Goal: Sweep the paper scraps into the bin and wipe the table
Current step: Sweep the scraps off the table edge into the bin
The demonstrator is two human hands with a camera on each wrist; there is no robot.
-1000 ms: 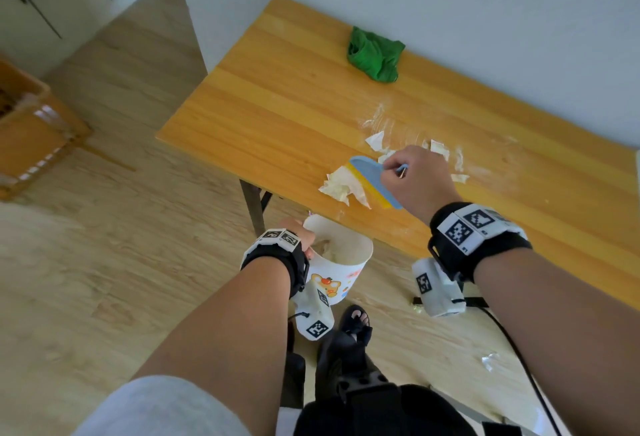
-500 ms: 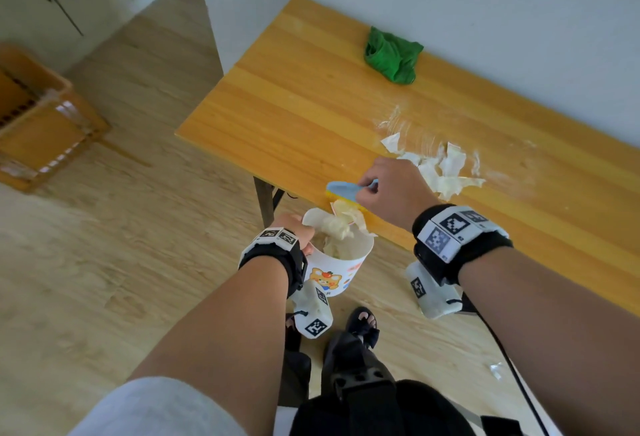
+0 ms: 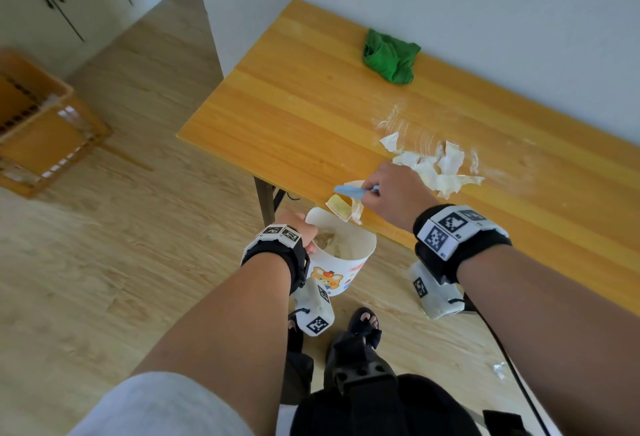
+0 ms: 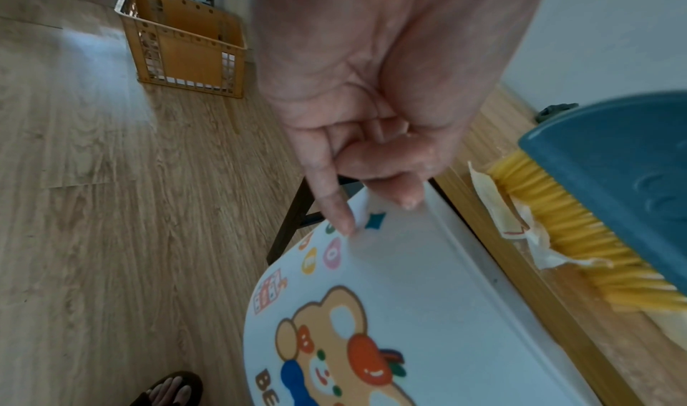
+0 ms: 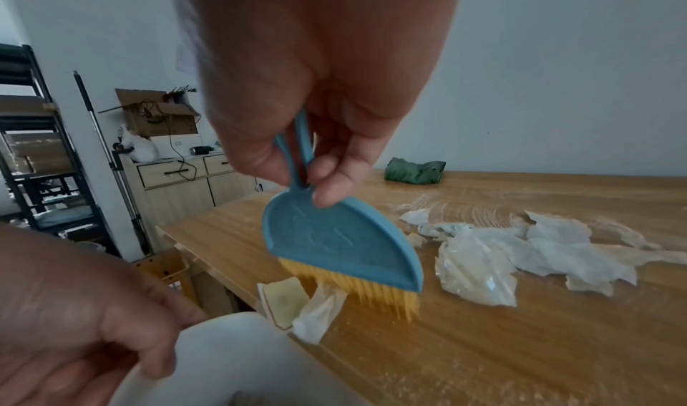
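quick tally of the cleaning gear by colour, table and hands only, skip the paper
blue and yellow: 1, the brush gripped by the right hand
white: 1, the bin held at its rim by the left hand
green: 1, the cloth on the table
total: 3
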